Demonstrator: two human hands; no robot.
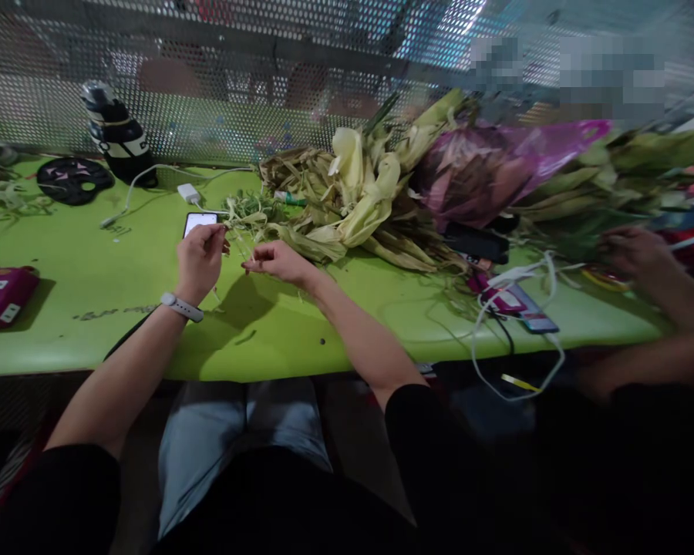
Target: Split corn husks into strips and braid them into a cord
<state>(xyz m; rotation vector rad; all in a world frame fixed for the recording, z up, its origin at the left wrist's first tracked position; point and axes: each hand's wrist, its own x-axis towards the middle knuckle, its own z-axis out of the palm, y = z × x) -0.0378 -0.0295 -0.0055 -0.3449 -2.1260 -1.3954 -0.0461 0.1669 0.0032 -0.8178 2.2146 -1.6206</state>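
Green bench point(301, 351) below, our left hand point(200, 258) and right hand point(282, 262), nearly closed, pinch what seems a thin strand point(241, 247) needing steady tension.

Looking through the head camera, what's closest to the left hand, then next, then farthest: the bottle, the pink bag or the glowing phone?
From the left hand:
1. Glowing phone, just beyond it.
2. Bottle, back and to the left.
3. Pink bag, far to the right.
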